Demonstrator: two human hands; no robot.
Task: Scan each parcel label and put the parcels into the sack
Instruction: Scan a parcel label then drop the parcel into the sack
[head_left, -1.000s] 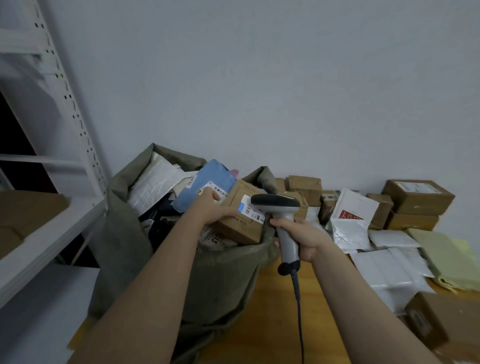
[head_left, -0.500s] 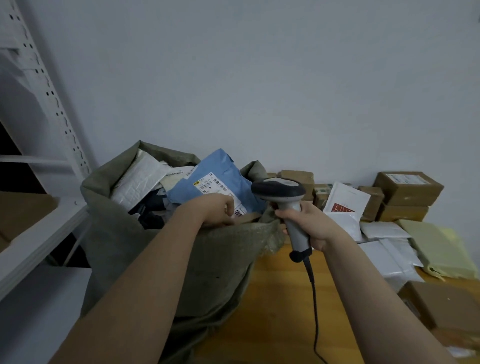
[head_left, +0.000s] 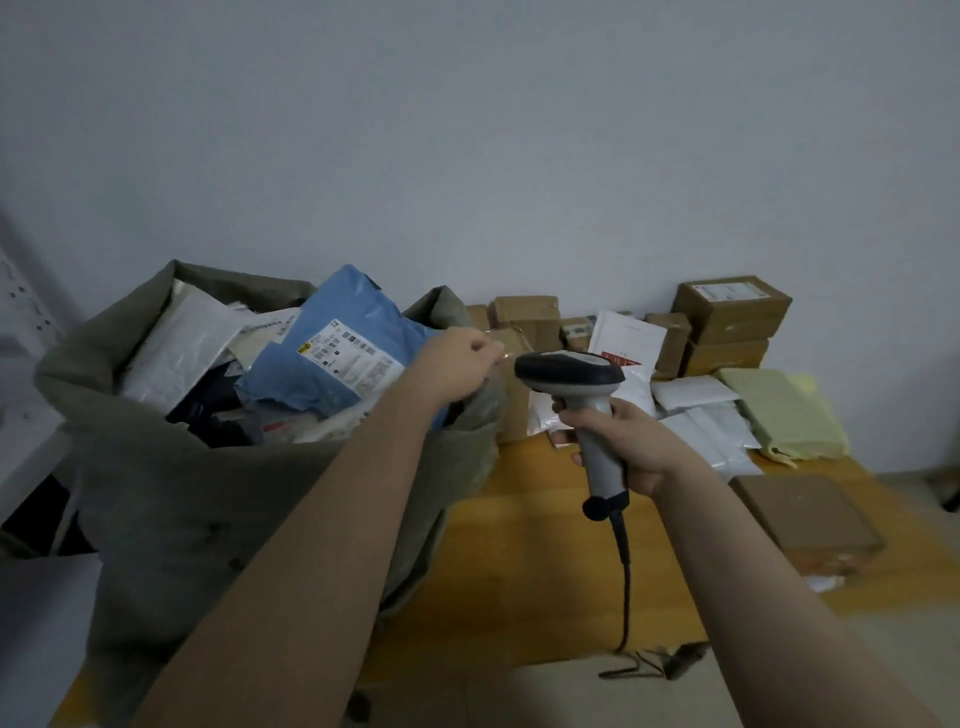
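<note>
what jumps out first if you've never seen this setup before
The grey-green sack on the left, stuffed to the brim, with a blue mailer and its white label on top. Next, the barcode scanner gripped in the right hand at centre, with the left hand just beside it at the sack's rim. Behind them, brown boxes and pale mailers crowd the wooden table.

Coarse matt woven sack (head_left: 218, 499), glossy blue plastic mailer (head_left: 322, 374), brown cardboard boxes (head_left: 732, 312), smooth wooden table (head_left: 524, 561)

Both arms extended forward; left hand (head_left: 458, 365) fingers curled, hold unclear; right hand (head_left: 635, 442) grips scanner (head_left: 569, 370) upright.
</note>
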